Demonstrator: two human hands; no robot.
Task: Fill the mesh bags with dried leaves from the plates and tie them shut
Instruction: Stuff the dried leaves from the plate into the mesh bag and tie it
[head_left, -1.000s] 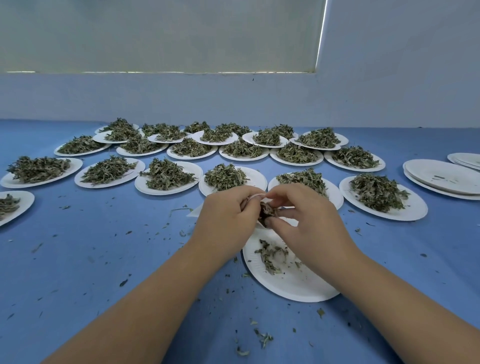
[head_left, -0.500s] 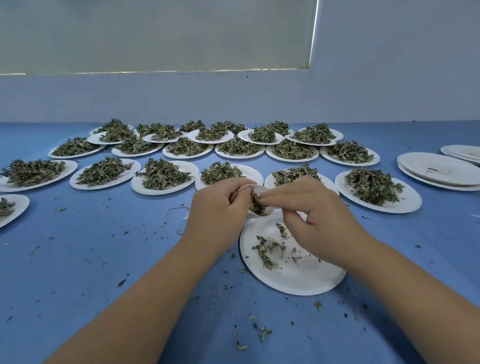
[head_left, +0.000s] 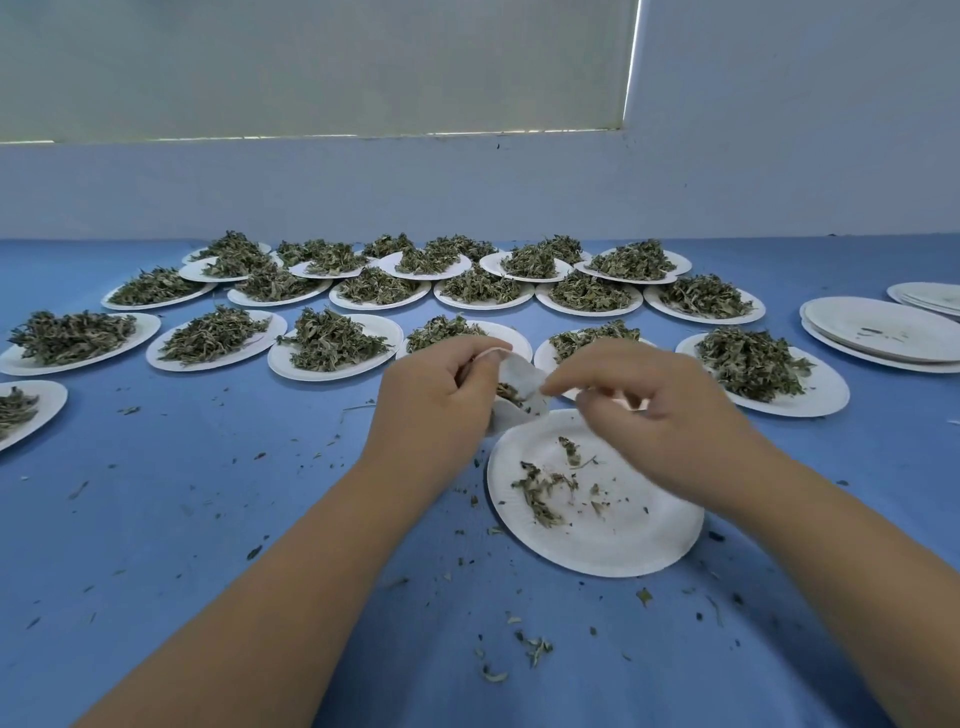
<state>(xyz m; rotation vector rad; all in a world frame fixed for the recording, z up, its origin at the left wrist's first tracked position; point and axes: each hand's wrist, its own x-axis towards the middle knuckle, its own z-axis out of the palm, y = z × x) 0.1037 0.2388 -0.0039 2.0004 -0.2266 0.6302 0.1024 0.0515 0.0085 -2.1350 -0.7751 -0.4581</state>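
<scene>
The right hand has pulled out beside the mesh bag, grip unclear; the left hand grips it.

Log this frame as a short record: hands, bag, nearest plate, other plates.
left hand: holds the mesh bag, mouth open, leaves inside
right hand: fingertips at the bag's rim, blurred; grip unclear
near plate: only leaf scraps left
full plates: rows behind the hands
empty plates: stacked at far right
bag tied: not yet

Leaf plates crowd ahead, table room — left
</scene>
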